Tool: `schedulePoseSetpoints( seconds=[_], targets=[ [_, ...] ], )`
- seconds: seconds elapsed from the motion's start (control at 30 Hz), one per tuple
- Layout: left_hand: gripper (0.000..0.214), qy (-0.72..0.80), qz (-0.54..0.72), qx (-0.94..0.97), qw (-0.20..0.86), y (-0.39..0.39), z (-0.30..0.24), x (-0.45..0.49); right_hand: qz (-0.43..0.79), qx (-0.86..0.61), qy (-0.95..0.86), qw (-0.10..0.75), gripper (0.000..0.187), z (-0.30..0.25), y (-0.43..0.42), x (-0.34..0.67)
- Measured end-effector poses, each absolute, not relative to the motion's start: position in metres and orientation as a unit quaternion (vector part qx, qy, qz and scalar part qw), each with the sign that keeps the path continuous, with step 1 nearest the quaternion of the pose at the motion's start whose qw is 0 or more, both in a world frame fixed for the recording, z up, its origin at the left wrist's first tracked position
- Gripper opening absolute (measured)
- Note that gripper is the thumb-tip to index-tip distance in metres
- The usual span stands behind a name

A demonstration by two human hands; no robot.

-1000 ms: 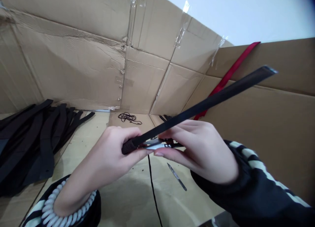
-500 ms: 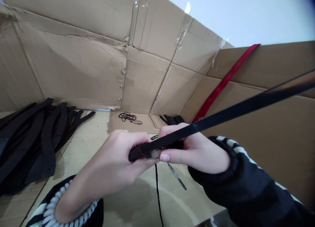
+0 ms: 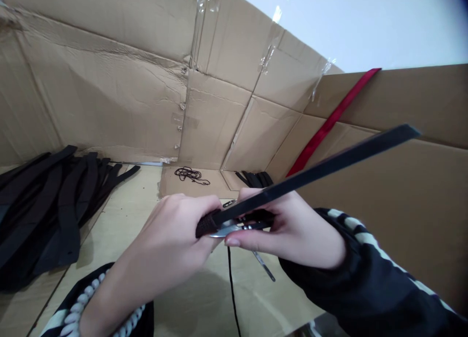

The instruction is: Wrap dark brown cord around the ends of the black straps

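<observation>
My left hand (image 3: 171,244) pinches the folded end of a long black strap (image 3: 321,167), which rises stiffly up and to the right. My right hand (image 3: 288,230) is closed around the same end, its thumb and fingers pressing a thin silvery metal piece (image 3: 226,228) against the strap. A black cord (image 3: 232,288) hangs down from between my hands over the light wooden table (image 3: 124,215). A small dark metal strip (image 3: 263,265) lies on the table just below my right hand.
A heap of black straps (image 3: 47,210) lies at the left of the table. Cardboard walls (image 3: 120,93) enclose the workspace. A red strap (image 3: 329,122) leans on the right wall. A tangle of black cord (image 3: 190,174) and a few more black straps (image 3: 256,178) lie at the back.
The strap's free end swung out of view to the right, then back up into view. My hands shifted slightly on the strap end; the metal piece shows again between my fingers.
</observation>
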State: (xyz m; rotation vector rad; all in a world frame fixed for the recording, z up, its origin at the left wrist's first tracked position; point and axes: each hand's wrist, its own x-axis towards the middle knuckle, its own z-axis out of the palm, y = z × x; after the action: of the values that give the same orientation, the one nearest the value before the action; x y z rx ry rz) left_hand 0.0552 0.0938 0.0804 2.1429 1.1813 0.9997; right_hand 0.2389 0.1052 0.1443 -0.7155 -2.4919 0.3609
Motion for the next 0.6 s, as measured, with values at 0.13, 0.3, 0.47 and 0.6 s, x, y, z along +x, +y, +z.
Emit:
schedulePoseSetpoints(
  seconds=[0.13, 0.3, 0.47, 0.6],
  targets=[
    [0.007, 0.396, 0.361, 0.799, 0.273, 0.093, 0.083, 0.056, 0.207, -0.259, -0.909, 0.253, 0.018, 0.145, 0.107, 0.241],
    [0.013, 0.375, 0.357, 0.81, 0.274, 0.093, 0.083, 0.056, 0.252, -0.289, -0.893, 0.235, 0.025, 0.146, 0.109, 0.245],
    [0.015, 0.359, 0.348, 0.817, 0.289, 0.096, 0.081, 0.061, 0.266, -0.288, -0.892, 0.224, 0.027, 0.146, 0.11, 0.247],
    [0.015, 0.35, 0.347, 0.818, 0.297, 0.095, 0.079, 0.061, 0.281, -0.279, -0.894, 0.207, 0.025, 0.146, 0.112, 0.252]
  ],
)
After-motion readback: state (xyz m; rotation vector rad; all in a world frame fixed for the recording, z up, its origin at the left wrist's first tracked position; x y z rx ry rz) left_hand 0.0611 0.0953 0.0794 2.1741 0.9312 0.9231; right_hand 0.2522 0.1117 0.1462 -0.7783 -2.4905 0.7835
